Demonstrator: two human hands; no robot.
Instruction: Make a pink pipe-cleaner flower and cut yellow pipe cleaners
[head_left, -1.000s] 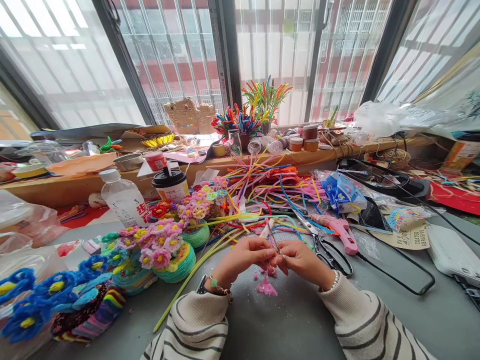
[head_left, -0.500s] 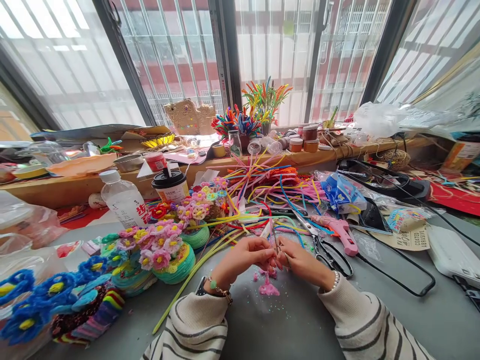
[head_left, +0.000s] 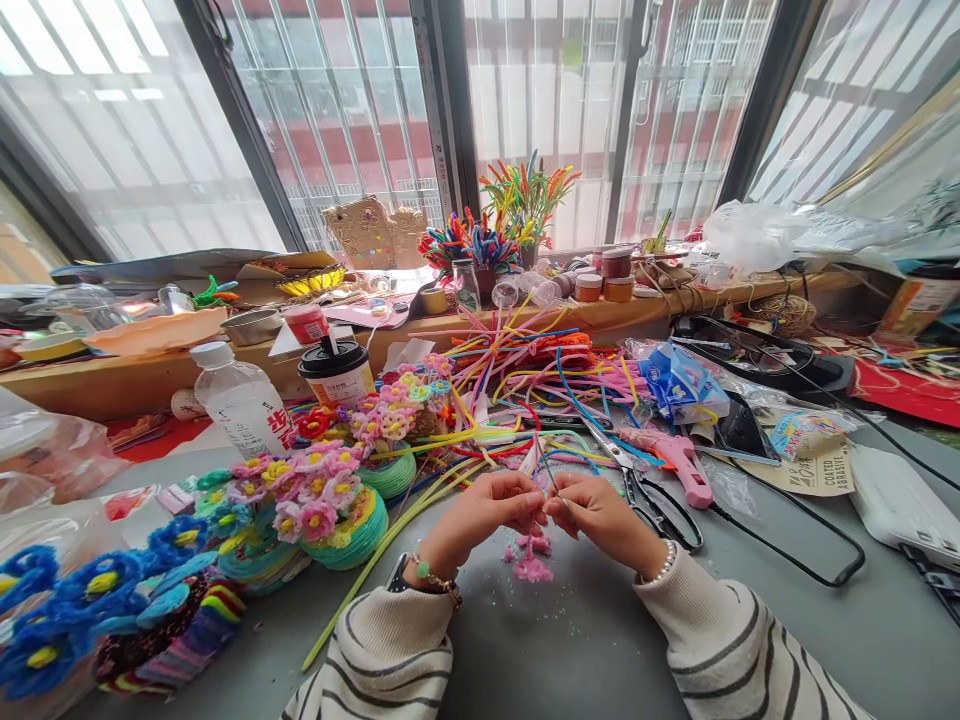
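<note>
1. Both hands meet at the centre of the frame. The left hand (head_left: 501, 505) is pinched narrow, what lies between its fingertips being hidden; the right hand (head_left: 600, 515) pinches a thin dark strand (head_left: 552, 480), wire or tool I cannot tell.
2. The strand slants from upper left to lower right, its lower end at the right fingertips; the right hand is the nearer to it, the left just beside.
3. A pink fuzzy piece (head_left: 533, 569) shows just below the fingertips; whether it hangs or rests I cannot tell.
4. Beneath is a grey tabletop (head_left: 570, 670) with glittery specks in the lower centre.
5. Scissors (head_left: 619, 456) and a pink glue gun (head_left: 679, 465) lie right of centre, pipe cleaners (head_left: 525, 370) above the hands, pink pipe-cleaner flowers (head_left: 319, 490) left.
6. Along the top, barred windows (head_left: 555, 110) stand behind a cluttered wooden ledge (head_left: 165, 372).
</note>
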